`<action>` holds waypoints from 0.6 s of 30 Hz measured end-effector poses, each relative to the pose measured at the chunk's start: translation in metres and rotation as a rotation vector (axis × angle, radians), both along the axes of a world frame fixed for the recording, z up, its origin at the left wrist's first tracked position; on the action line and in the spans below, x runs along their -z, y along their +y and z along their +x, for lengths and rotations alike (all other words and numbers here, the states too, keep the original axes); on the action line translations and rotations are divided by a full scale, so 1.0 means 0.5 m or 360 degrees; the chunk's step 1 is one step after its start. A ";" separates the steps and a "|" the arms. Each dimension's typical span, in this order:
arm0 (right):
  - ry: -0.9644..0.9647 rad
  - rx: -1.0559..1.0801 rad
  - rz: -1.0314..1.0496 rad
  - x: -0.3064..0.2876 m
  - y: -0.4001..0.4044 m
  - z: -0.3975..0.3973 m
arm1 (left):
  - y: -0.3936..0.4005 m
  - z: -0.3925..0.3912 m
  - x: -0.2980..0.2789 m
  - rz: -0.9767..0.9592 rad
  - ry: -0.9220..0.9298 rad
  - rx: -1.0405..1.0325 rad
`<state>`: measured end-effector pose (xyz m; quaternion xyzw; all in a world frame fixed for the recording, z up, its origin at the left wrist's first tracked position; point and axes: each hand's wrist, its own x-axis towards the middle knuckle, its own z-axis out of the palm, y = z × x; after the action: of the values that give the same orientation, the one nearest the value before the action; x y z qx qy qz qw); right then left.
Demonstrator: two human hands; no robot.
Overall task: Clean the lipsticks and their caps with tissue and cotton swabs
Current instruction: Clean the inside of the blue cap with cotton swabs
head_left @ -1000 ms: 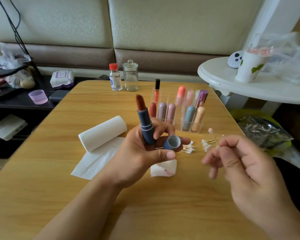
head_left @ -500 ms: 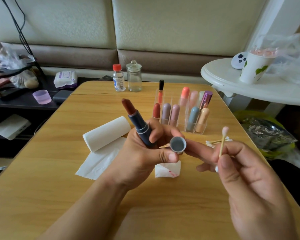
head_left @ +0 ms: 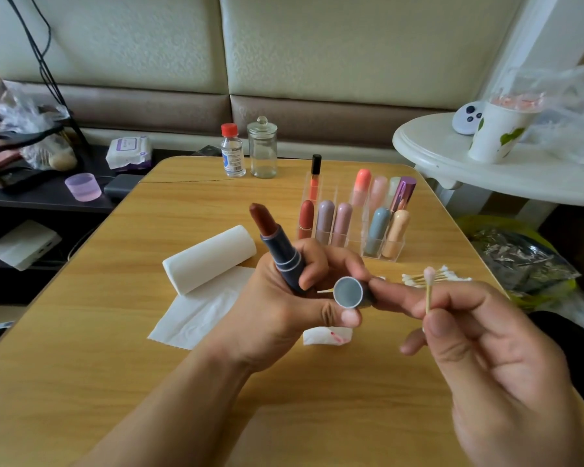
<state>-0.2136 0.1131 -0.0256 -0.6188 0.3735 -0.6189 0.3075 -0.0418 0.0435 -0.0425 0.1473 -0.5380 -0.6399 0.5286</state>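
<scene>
Left hand (head_left: 284,308) is curled round the open lipstick (head_left: 279,246), tip pointing to 11 o'clock, and pinches its cap (head_left: 349,293). Right hand (head_left: 486,348) pinches a cotton swab (head_left: 429,291) upright, at 3 o'clock of the cap.

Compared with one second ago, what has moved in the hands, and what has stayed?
The left hand tilted the open lipstick leftward and turned the cap to face the camera. The right hand brought the cotton swab closer to the cap and stood it upright. Both hands keep their holds; nothing on the table moved.
</scene>
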 end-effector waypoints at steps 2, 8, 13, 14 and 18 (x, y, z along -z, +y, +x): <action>-0.0003 -0.0012 0.0000 0.001 -0.001 -0.002 | 0.002 -0.001 0.001 -0.0023 -0.0010 -0.0028; 0.0010 0.0014 0.0002 -0.009 -0.001 -0.001 | 0.003 -0.001 -0.002 0.0057 0.0022 0.0039; 0.0061 0.0007 -0.0020 -0.005 -0.002 -0.005 | 0.002 -0.003 -0.002 0.0057 0.0050 0.0069; 0.0083 0.0014 -0.0017 -0.005 -0.003 -0.007 | 0.003 -0.003 -0.003 0.0066 0.0046 0.0060; 0.0508 0.0136 -0.0134 -0.027 -0.023 -0.047 | 0.009 -0.002 -0.004 0.0118 0.0014 0.0005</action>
<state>-0.2370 0.1014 -0.0120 -0.7050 0.4173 -0.5405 0.1914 -0.0429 0.0479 -0.0405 0.1633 -0.5118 -0.6609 0.5240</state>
